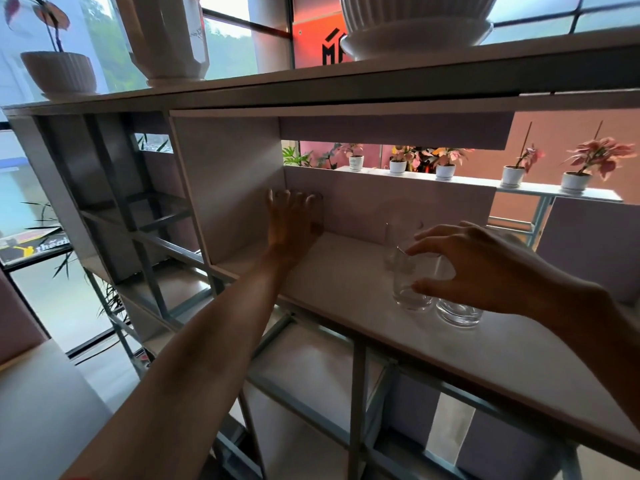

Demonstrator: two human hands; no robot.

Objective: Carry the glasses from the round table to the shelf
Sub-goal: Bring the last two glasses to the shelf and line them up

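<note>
Left forearm (194,341) over shelf (485,355), right grip (485,268) around glass (410,292), another glass (459,315) beside

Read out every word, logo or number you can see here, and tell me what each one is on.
"M", a black angular logo letter with the rest hidden: on the orange panel at the top of the view.
"ther", in white letters, unclear after that: on the dark banner outside, lower left.
Small dark script on the white vase: too small to read.
Faint mark on the small white pot: too blurred to read.
</note>
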